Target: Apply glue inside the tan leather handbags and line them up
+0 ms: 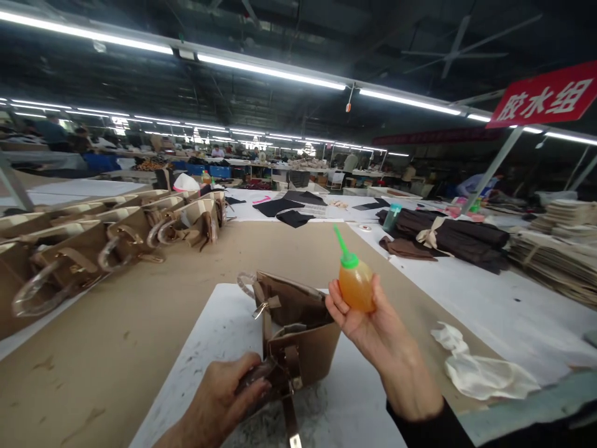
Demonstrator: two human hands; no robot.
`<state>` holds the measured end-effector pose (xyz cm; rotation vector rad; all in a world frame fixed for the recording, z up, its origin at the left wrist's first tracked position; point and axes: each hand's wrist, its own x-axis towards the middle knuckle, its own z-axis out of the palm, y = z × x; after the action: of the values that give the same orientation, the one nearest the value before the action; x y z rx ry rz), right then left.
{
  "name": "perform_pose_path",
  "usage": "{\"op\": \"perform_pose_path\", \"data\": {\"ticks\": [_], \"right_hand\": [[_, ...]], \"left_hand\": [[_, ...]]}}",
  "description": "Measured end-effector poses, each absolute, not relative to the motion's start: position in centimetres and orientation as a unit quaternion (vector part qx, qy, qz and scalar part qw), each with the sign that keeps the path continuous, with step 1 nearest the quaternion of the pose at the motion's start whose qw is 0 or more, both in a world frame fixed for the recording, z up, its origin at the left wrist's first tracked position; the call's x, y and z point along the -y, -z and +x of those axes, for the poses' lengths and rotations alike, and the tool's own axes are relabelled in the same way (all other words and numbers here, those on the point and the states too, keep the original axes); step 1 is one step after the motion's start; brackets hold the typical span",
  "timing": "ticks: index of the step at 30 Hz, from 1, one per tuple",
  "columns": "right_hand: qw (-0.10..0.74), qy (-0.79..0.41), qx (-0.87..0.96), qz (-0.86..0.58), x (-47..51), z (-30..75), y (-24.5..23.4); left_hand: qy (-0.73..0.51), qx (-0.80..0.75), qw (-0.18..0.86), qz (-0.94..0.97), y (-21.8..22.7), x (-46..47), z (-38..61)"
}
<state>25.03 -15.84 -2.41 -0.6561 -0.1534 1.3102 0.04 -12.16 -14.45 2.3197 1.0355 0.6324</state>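
My right hand (368,323) is raised above the table and grips a small orange squeeze bottle (356,283) with a green nozzle that points up and to the left. My left hand (224,395) rests low on a brown handbag (298,339), with its fingers curled over the bag's clear handle near the front edge. The bag stands open on a white board (219,348), directly below and left of the bottle.
A row of similar brown handbags (116,236) lines the table's left side. A crumpled white cloth (480,367) lies at the right. Dark fabric bundles (448,236) and stacked sheets (555,249) sit farther right. People work at distant tables.
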Motion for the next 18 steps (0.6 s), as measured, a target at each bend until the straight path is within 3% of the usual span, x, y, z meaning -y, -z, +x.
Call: {"op": "perform_pose_path", "data": {"ticks": [5,10,14,18], "right_hand": [[0.711,-0.612,0.09,-0.334,14.2,24.9,2.3],[0.702,-0.623,0.105,-0.327,14.1,24.7,2.5],[0.714,-0.612,0.08,-0.332,14.4,24.7,2.8],[0.709,-0.628,0.094,-0.308,14.9,25.3,3.5]], "left_hand": [[-0.291,-0.328,0.201,0.876,13.8,13.1,-1.6],[-0.396,-0.337,0.123,0.845,7.5,11.5,0.5],[-0.202,-0.297,0.194,0.913,2.9,8.5,5.1],[-0.018,-0.243,0.227,0.943,2.5,6.3,9.1]]}}
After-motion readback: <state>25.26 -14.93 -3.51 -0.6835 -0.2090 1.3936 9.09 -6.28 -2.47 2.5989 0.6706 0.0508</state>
